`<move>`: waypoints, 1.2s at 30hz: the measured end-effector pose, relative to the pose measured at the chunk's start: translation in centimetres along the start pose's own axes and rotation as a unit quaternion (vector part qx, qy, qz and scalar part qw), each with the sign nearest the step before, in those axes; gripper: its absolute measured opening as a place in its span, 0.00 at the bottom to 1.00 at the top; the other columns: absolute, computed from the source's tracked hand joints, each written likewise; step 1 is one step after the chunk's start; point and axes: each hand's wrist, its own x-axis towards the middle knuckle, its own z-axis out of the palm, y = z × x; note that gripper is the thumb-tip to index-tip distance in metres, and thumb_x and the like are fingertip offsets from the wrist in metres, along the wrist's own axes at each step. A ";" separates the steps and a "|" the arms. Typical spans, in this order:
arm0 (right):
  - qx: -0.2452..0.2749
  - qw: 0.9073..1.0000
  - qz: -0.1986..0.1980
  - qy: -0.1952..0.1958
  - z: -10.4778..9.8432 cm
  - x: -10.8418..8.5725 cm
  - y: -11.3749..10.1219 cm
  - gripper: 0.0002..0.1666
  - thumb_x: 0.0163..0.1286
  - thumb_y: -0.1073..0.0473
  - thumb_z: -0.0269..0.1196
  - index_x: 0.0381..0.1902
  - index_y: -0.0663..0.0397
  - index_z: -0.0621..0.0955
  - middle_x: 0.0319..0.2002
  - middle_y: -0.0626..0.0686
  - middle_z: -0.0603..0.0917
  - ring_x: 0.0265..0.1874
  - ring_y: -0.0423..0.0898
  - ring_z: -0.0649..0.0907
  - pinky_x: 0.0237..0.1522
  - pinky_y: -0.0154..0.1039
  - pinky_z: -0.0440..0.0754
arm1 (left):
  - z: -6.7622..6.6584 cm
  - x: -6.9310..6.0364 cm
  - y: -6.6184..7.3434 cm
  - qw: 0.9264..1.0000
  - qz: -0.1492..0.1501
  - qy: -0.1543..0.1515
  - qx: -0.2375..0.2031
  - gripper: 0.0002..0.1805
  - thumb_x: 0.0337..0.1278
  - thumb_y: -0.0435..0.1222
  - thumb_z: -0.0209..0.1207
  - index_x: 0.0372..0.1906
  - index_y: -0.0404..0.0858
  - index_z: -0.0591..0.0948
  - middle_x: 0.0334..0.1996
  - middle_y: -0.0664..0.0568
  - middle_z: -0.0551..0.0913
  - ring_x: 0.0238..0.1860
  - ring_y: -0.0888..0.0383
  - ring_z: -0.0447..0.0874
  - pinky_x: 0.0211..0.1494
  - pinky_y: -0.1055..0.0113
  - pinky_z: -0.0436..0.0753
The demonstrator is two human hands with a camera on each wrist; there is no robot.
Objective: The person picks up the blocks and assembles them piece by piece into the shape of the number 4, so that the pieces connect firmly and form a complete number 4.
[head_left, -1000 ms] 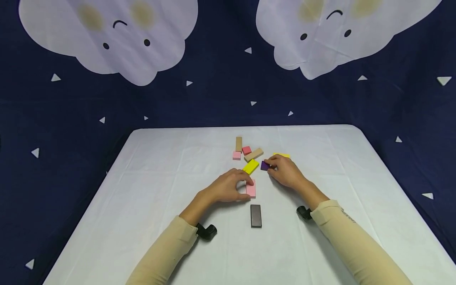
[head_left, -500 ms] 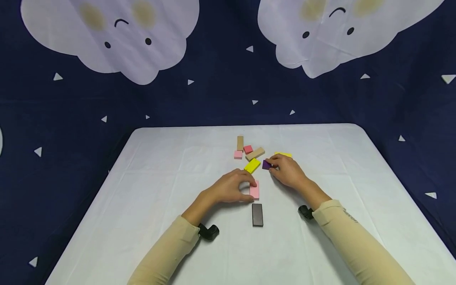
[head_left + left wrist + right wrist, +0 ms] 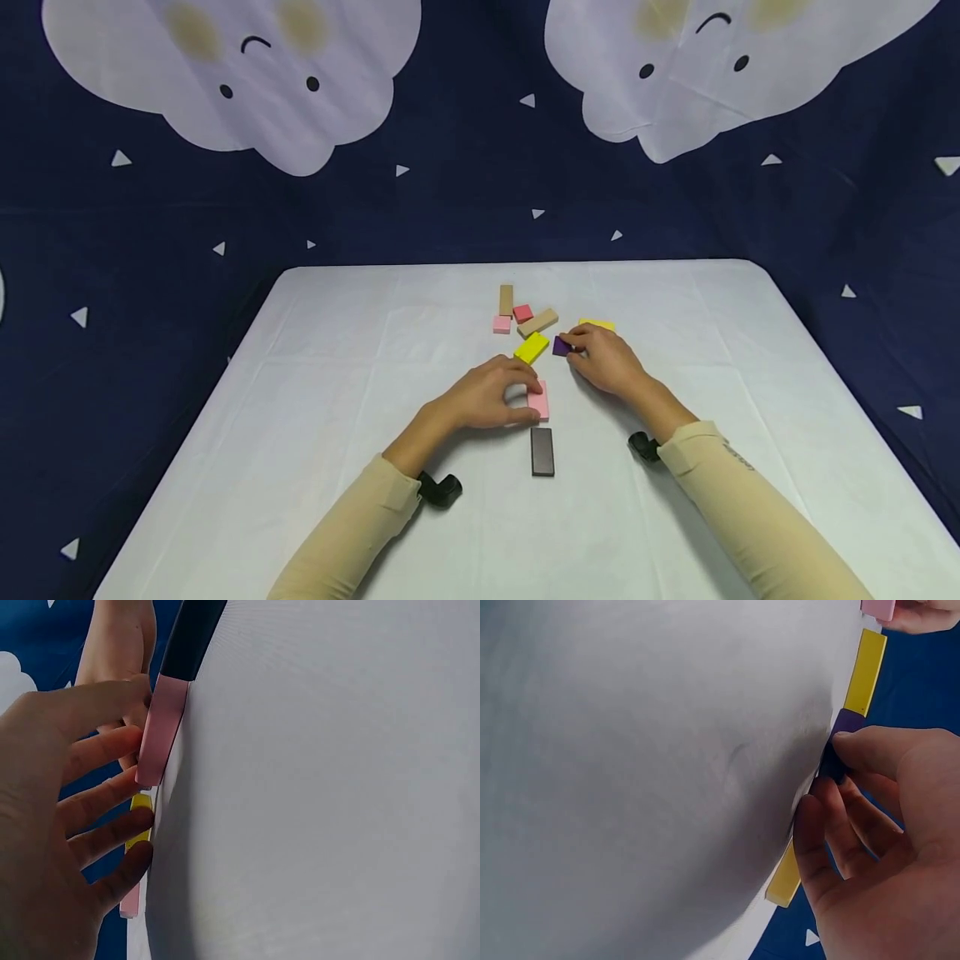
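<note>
My left hand pinches a pink block between thumb and index finger; in the left wrist view the thumb and finger of this hand meet the pink block. My right hand pinches a small purple block that lies flat on the table. In the right wrist view the thumb and fingers of the hand are on the purple block. A tilted yellow block lies between the hands. Just nearer than the pink block is a dark grey block.
Beyond the hands lie two tan blocks, a red block and a small pink block. Another yellow block is partly behind my right hand. A white cloth covers the table; a dark blue curtain hangs behind.
The pink block and my left hand have shifted slightly right, so the pink block lies more nearly in line with the grey one. My right hand keeps its hold on the purple block.
</note>
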 end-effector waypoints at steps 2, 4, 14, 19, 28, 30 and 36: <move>-0.001 1.000 -0.001 0.001 0.0 0.0 0.0 0.25 0.66 0.59 0.62 0.61 0.54 0.78 0.57 0.57 0.78 0.58 0.57 0.75 0.58 0.57 0.69 | 0.0 0.0 0.2 1.000 0.010 -0.002 0.010 0.22 0.51 0.56 0.65 0.50 0.52 0.84 0.56 0.62 0.77 0.58 0.62 0.69 0.61 0.64 0.69; 0.000 1.000 -0.002 0.002 0.0 0.0 0.0 0.25 0.66 0.59 0.62 0.61 0.54 0.78 0.57 0.58 0.78 0.58 0.58 0.75 0.58 0.57 0.69 | 0.0 -0.1 0.5 0.999 0.020 -0.007 0.024 0.25 0.54 0.57 0.62 0.55 0.51 0.83 0.60 0.60 0.75 0.61 0.61 0.68 0.63 0.63 0.67; 0.010 1.000 -0.007 0.006 -0.1 0.1 -0.1 0.24 0.66 0.60 0.63 0.60 0.57 0.78 0.56 0.58 0.79 0.57 0.57 0.76 0.58 0.56 0.70 | -0.2 -1.5 2.2 0.991 0.017 -0.052 0.119 0.36 0.59 0.63 0.51 0.68 0.50 0.72 0.68 0.65 0.65 0.70 0.54 0.60 0.64 0.53 0.68; 0.008 1.000 -0.003 0.009 0.0 0.1 -0.1 0.24 0.65 0.59 0.63 0.60 0.56 0.79 0.56 0.57 0.79 0.57 0.57 0.75 0.58 0.56 0.69 | -0.2 -2.2 2.3 0.988 0.019 -0.058 0.141 0.35 0.60 0.64 0.50 0.68 0.52 0.72 0.68 0.66 0.66 0.68 0.55 0.64 0.64 0.57 0.68; 0.008 1.000 -0.002 0.004 0.4 0.1 0.0 0.24 0.66 0.59 0.62 0.60 0.55 0.78 0.56 0.57 0.79 0.58 0.58 0.75 0.58 0.57 0.70 | -0.2 -2.5 2.3 0.988 0.035 -0.061 0.140 0.33 0.62 0.63 0.49 0.67 0.51 0.73 0.68 0.64 0.66 0.66 0.53 0.67 0.64 0.58 0.68; 0.006 1.000 0.000 0.008 0.3 0.1 -0.1 0.24 0.66 0.59 0.62 0.60 0.55 0.79 0.56 0.57 0.79 0.58 0.58 0.75 0.58 0.57 0.69 | -0.3 -2.4 2.3 0.988 0.039 -0.059 0.140 0.33 0.63 0.62 0.49 0.67 0.51 0.73 0.68 0.64 0.66 0.66 0.53 0.68 0.63 0.57 0.69; 0.010 1.000 -0.002 0.008 -0.1 0.0 -0.1 0.24 0.65 0.60 0.62 0.60 0.54 0.79 0.56 0.57 0.79 0.58 0.58 0.75 0.58 0.57 0.69 | -0.3 -2.2 2.4 0.986 0.043 -0.071 0.143 0.32 0.64 0.61 0.48 0.68 0.51 0.71 0.68 0.64 0.65 0.66 0.52 0.67 0.64 0.57 0.68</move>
